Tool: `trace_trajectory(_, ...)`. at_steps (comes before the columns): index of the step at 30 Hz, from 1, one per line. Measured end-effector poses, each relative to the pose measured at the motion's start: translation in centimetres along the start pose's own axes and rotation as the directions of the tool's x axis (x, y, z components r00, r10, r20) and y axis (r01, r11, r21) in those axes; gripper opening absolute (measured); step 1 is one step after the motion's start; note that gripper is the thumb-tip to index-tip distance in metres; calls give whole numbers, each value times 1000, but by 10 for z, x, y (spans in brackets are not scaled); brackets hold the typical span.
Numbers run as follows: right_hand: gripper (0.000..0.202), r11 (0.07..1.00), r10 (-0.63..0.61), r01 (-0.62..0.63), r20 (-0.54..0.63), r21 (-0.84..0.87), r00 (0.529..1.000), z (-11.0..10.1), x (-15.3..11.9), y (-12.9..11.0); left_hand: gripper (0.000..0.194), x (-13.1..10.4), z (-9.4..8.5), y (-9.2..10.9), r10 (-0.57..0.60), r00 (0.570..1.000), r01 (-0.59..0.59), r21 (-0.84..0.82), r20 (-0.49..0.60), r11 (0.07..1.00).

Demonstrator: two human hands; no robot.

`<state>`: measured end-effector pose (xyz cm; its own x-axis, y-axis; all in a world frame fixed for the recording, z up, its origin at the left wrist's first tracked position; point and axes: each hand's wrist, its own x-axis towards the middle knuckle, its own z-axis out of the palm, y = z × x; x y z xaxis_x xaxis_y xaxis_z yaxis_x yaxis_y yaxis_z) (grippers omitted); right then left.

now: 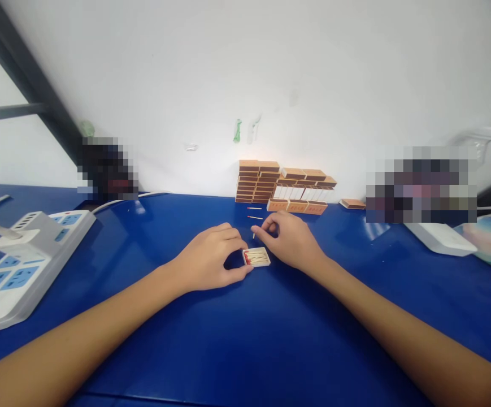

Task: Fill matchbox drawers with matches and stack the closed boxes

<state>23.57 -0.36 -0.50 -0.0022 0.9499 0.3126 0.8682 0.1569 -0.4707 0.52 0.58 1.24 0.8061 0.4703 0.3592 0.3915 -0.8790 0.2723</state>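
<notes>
A small white matchbox tray with several red-headed matches lies on the blue table. My left hand grips the tray's left end, thumb at the near side and fingers at the far side. Just beyond the tray, my right hand has thumb and forefinger pinched together, and a short pale piece of a match shows beneath the fingertips. Two loose matches, a far match and a nearer match, lie side by side past my hands, red heads to the left.
Stacked matchboxes stand against the white wall, with more matchboxes beside them. A single matchbox lies to the right. At left sits a large power strip with a plugged-in adapter. A white device lies at right, near pixelated areas.
</notes>
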Motion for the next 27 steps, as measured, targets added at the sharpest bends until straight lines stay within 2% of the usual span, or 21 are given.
trace_trajectory(4,23,998,49,-47,51,-43,997,3,4,-6,26,0,0,-1,1,1000,-1,3,8,1000)
trace_trajectory(6,15,998,51,-48,95,-35,994,2,6,-5,26,-1,1,-1,4,1000,-4,4,7,1000)
trace_trajectory(9,15,1000,31,-29,157,-12,987,-4,9,-1,27,-1,2,-1,5,1000,-5,6,9,1000)
trace_trajectory(14,15,991,-97,81,155,110,983,-21,2,0,26,0,1,-1,-4,1000,5,29,-14,1000)
trace_trajectory(17,14,960,-235,180,262,215,936,-30,-6,-5,26,1,0,-2,-15,1000,16,40,-24,999)
trace_trajectory(19,15,950,-283,211,347,232,894,-34,-11,-9,24,1,0,-2,-24,999,25,34,-21,999)
trace_trajectory(22,16,954,-286,222,396,201,873,-35,-16,-13,22,0,0,-2,-37,999,38,22,-10,999)
trace_trajectory(27,14,956,-287,242,364,167,886,-35,-18,-16,21,1,0,-2,-35,999,35,15,-1,999)
